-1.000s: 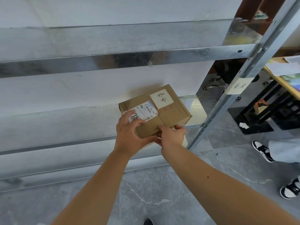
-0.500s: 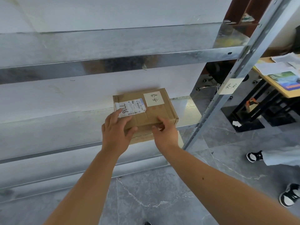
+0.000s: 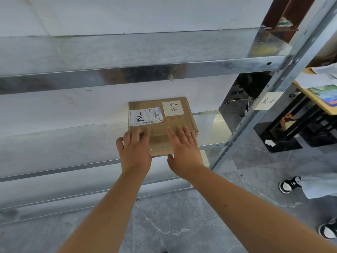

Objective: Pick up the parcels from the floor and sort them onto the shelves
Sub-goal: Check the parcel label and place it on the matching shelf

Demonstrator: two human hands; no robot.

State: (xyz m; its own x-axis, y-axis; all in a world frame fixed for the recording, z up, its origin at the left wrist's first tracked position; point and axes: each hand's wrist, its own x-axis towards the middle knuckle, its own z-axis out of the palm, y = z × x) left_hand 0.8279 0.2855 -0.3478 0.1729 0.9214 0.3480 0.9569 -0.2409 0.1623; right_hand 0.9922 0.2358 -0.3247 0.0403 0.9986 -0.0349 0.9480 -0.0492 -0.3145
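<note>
parcel (image 3: 160, 123) | flat on shelf (image 3: 73, 143) | both hands' fingers straight atop

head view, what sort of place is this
Probably a parcel sorting or storage room, perhaps beside an office. Metal shelving holds a cardboard parcel with a shipping label; a handwritten note on the shelf upright matches one on the parcel; a desk with papers stands to the right.

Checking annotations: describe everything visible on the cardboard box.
The cardboard box is brown, flat, squarish and closed, lying flat on the metal shelf. On top are a white barcode label with handwritten digits and a pale handwritten note. The left hand and right hand lay straight fingers on its near top edge.
</note>
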